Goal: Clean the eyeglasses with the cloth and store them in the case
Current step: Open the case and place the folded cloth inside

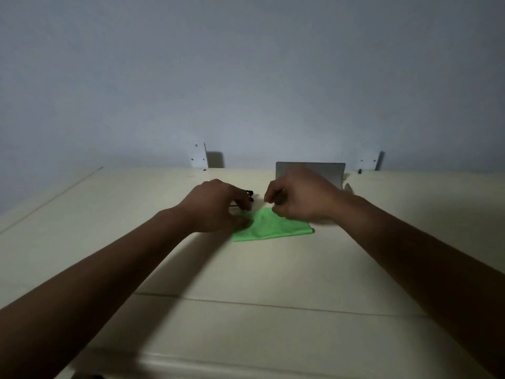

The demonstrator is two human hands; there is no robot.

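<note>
1. Green soft cloth (273, 227), folded flat, lies on the cream table (273, 272) towards its far edge, between the 2 hands.
2. The left hand (218, 206) arches over the cloth's left corner. Its fingers are curled down around the black-framed eyeglasses (249, 193), and its thumb rests at the cloth's edge. Only a bit of dark frame and a thin temple show past the fingertips (the lenses are hidden).
3. The right hand (299, 199) sits at the cloth's far corner, fingers curled inward, thumb and forefinger close together. Its lower fingertips reach the green edge, but whether they pinch it cannot be told.
4. A grey rectangular case (325, 170) stands just behind the right hand at the back of the table, partly covered by the knuckles.
5. On the blue-grey wall (246, 77) 2 white brackets are fixed just above the table: 1 behind the left hand (198, 155), 1 to the right of the case (367, 160).
</note>
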